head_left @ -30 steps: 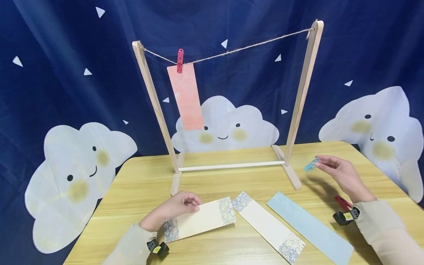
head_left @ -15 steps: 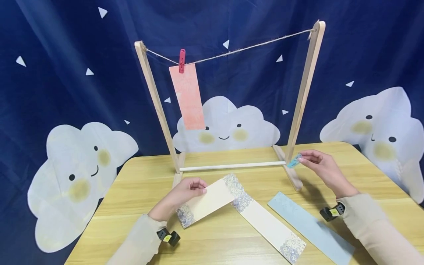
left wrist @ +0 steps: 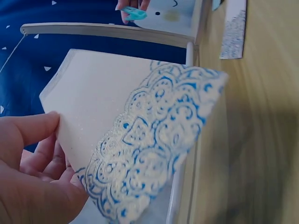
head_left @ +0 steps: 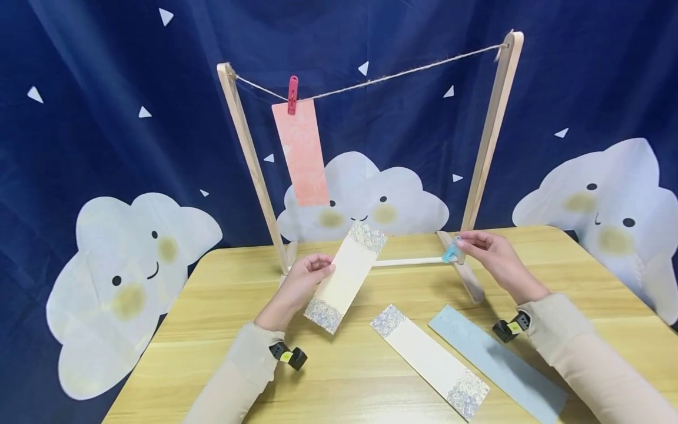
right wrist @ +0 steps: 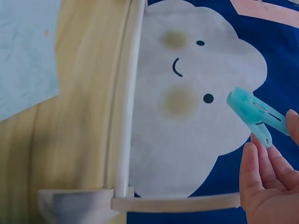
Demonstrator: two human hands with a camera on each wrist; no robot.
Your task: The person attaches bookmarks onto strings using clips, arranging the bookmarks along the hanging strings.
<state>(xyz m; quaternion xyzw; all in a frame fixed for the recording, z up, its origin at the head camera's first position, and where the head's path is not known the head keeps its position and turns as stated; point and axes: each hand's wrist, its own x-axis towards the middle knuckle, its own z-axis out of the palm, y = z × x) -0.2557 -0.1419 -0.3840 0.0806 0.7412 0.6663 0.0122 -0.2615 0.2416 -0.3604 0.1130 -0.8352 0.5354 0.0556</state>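
Note:
My left hand point(head_left: 303, 284) pinches the left edge of a cream paper strip point(head_left: 345, 272) with blue lace-like patterned ends. The strip is tilted upright above the table, in front of the rack's white crossbar. In the left wrist view its patterned lower end point(left wrist: 145, 135) fills the middle. My right hand point(head_left: 489, 257) pinches a turquoise clothespin point(right wrist: 254, 114) by its handle ends, near the foot of the rack's right post. Overhead, a pink paper strip point(head_left: 302, 156) hangs from the twine line point(head_left: 392, 76), clipped by a red clothespin point(head_left: 293, 95).
The wooden rack point(head_left: 495, 126) stands at the back of the table point(head_left: 175, 353), its posts and feet either side of my hands. Another cream patterned strip point(head_left: 424, 356) and a pale blue strip point(head_left: 498, 362) lie on the table in front. A dark blue cloud-print curtain point(head_left: 132, 47) hangs behind.
My left hand has lifted the cream strip up off the table and turned it steeper. My right hand has carried the turquoise clothespin leftward to the rack's right post.

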